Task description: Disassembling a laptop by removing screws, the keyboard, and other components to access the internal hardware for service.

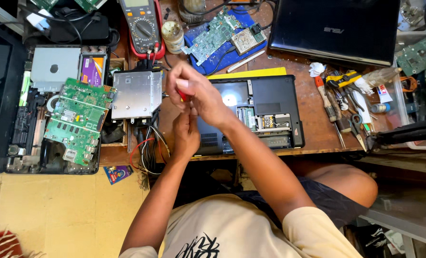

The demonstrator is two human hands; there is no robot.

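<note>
My right hand is closed around a red-handled screwdriver, of which only a bit of red shows between the fingers. My left hand reaches up from below with its fingertips bunched against the underside of my right hand; what they pinch is hidden. Both hands hover over the left edge of an opened black laptop base, whose inner boards and slots are exposed. A silver optical drive lies just left of my hands.
A green motherboard rests on a stripped laptop chassis at far left. A multimeter, a blue mat with circuit boards and a closed dark laptop lie at the back. Pliers and screwdrivers are piled right. Loose wires hang off the desk edge.
</note>
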